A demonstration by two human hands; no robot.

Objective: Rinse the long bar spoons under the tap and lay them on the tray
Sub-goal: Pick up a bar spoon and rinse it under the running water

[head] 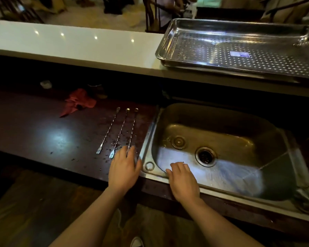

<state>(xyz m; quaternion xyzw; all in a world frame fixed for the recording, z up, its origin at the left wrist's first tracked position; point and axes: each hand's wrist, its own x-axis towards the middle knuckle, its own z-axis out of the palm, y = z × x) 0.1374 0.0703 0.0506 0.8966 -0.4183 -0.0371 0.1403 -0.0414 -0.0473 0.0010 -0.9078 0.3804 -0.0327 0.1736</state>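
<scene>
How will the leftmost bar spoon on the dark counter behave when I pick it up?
The leftmost bar spoon looks like thin twisted metal, so probably stiff and light. Specks around it on the counter may be water, so it could be slippery and awkward to pinch up.
</scene>
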